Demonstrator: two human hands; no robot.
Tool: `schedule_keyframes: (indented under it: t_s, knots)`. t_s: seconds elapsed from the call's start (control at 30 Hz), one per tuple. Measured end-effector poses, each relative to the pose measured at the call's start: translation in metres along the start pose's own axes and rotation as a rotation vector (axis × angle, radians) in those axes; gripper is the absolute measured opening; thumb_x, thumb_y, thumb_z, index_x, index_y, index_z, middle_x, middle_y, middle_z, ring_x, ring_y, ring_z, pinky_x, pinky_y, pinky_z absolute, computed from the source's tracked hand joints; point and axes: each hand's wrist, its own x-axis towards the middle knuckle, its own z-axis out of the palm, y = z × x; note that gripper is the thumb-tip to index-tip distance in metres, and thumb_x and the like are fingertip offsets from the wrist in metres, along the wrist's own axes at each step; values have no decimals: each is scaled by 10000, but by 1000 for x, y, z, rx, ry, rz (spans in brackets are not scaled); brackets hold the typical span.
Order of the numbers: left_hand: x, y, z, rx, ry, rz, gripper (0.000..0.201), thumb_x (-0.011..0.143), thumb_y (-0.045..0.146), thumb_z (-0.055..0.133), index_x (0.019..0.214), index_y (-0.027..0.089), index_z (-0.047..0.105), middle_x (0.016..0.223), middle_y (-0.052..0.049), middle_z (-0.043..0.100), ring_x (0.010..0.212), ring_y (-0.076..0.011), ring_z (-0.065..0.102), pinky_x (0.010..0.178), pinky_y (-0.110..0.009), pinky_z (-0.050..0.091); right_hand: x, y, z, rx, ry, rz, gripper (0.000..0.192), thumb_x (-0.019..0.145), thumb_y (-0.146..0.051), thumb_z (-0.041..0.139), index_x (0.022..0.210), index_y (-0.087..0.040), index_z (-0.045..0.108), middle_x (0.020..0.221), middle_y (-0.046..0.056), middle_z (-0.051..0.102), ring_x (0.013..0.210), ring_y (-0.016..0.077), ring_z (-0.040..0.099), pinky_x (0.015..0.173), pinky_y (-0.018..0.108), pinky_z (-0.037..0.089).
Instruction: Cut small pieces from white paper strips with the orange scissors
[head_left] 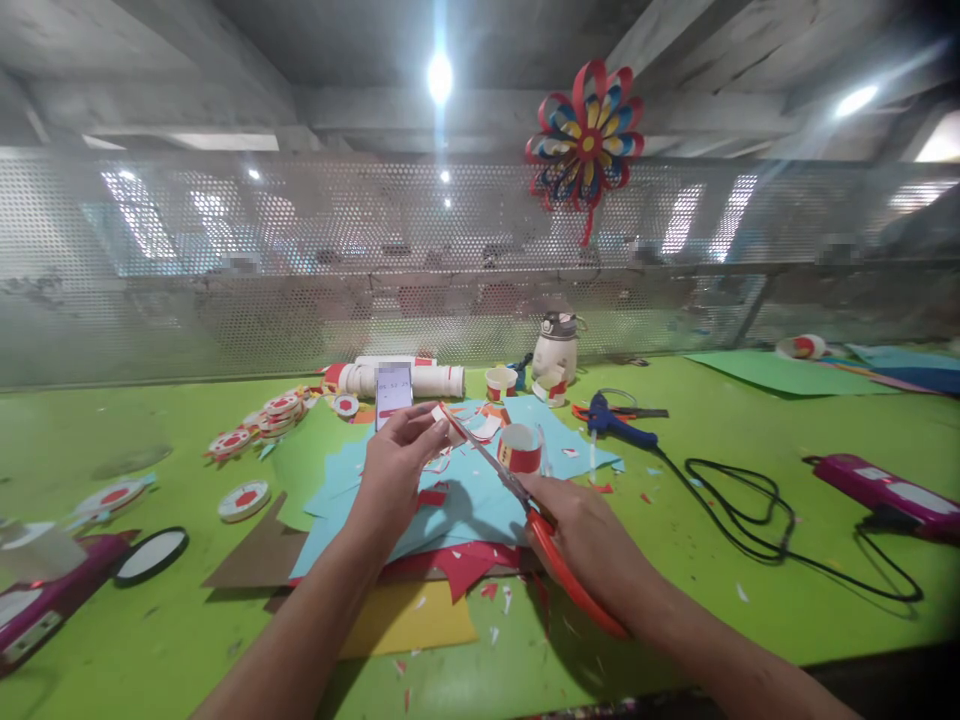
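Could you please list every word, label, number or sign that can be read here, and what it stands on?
Nothing reads with certainty.
Phone: a row of digits, perhaps with "52" in the middle; the rest is too blurred.
Red-and-white ring: dark marks on its side, too small to read.
Orange-handled scissors: no lettering can be made out.
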Motion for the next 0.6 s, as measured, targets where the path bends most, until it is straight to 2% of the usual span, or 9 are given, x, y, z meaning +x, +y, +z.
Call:
schedule_keyframes:
  t_s: [0.27, 0.4, 0.6]
  knots:
    - [0, 1, 1, -7, 21, -18, 308, 600, 214, 782, 866, 160, 637, 786, -38, 707, 751, -171, 653, 765, -336, 495, 0, 0, 0, 27, 2, -13, 368, 751, -25, 473, 1013, -188, 674, 906, 69, 729, 795, 211, 640, 713, 291, 455]
    - [1, 1, 2, -8, 38, -25, 309, 596, 204, 783, 863, 156, 636, 788, -35, 701, 747, -159, 649, 760, -318, 493, 0, -1, 0, 27, -1, -13, 360, 748, -24, 477, 1003, -183, 676, 882, 66, 730, 772, 205, 642, 701, 281, 456]
    - [1, 1, 0, 16, 15, -1, 323, 620, 222, 774, 903, 161, 630, 819, -37, 701, 772, -164, 648, 757, -314, 490, 1, 3, 1, 7, -6, -4, 384, 746, -39, 506, 1067, -181, 662, 991, 96, 717, 890, 245, 641, 772, 319, 458]
